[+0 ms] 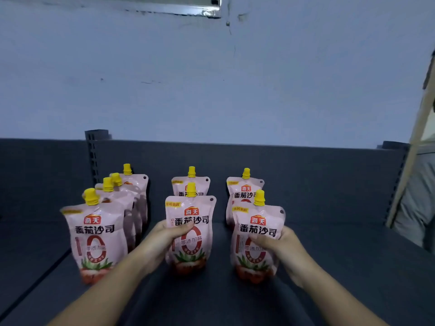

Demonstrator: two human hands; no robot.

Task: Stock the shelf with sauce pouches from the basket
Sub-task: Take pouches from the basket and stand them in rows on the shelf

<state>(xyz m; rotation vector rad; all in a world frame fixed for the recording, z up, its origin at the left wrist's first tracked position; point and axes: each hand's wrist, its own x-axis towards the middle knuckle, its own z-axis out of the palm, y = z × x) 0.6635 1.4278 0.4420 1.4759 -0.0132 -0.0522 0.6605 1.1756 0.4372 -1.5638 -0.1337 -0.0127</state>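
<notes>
Standing the middle pouch (pixel 202 231) and the right pouch (pixel 259 222) on the shelf (pixel 341 243) at lower centre of the frame, one per hand. Left hand (pixel 164 234) wrapped round the middle pouch, thumb across its front. Right hand (pixel 280 243) gripping the right pouch from its outer edge, fingers curled onto the face. Both upright, bases at shelf level; cannot tell whether fully seated. Middle pouch just in front of a rear pouch (pixel 190 185), right pouch in front of another rear pouch (pixel 243 192), both near the back panel (pixel 306 172). Fuller left row (pixel 94 234) of four at lower left. No basket in view.

To do this well:
- Press each base flat before letting go, to spread the bottom fold under the weight.
- Keep spouts vertical and faces forward, level with the front of the left row.
- Release one side at a time, easing fingers off sideways rather than dragging forward. Toppling into the ones behind looks a likely risk with soft pouches.

Readable on each face: "海天" in a red badge, "番茄沙司" in large dark characters, a big red "0" with "零添加" across it, and a tomato picture at the bottom. Small yellow tag (pixel 173 204) at upper left of each face, too blurred to read. Yellow caps (pixel 191 189) on top.
</notes>
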